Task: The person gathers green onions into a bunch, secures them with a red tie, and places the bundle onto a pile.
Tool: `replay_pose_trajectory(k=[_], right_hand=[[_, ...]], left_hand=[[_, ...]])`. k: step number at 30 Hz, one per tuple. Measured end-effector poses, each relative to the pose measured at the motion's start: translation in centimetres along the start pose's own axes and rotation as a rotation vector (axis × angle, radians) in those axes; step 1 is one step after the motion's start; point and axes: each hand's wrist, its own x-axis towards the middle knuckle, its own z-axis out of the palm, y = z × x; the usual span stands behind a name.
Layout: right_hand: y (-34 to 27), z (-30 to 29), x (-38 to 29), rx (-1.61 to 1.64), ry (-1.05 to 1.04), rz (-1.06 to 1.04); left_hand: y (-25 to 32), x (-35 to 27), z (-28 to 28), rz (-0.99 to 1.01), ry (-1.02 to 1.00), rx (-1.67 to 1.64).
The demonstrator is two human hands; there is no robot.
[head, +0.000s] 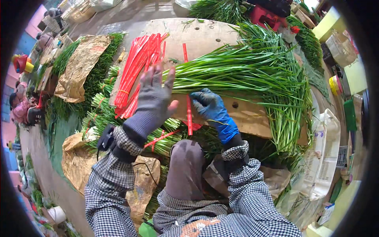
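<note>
My left hand, in a grey glove with bare fingertips, is spread flat at the cut ends of a bunch of long green leafy stalks on a wooden board. A red printed strap runs under the bunch and sticks out above and below it. My right hand, in a blue glove, is at the bunch's lower edge just right of the strap, its fingers curled; whether they pinch anything is hidden. A bundle of red straps lies left of the bunch, partly behind my left hand.
More loose stalks hang over the board's right end. Tied bundles lie below left, beside brown paper. A white plastic crate stands at right. Paper-covered greens lie at upper left; several people sit or stand farther left.
</note>
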Motion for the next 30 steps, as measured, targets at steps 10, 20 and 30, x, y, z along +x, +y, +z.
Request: replay_pose_trajectory(k=[10,20,30], right_hand=[[-3.1,-1.9,-6.0,-0.126,0.108,0.018],[-6.8,-14.7,-15.8,-0.036,0.404,0.296],[-2.7,-25.9,-25.1,-0.454,0.579,0.541]], left_hand=[[-1.0,3.2,7.0,-0.057,-0.061,-0.252],[-2.7,4.0,9.3,-0.111,0.01,-0.252],[6.4,2.5,-0.7,0.065,0.117,-0.224]])
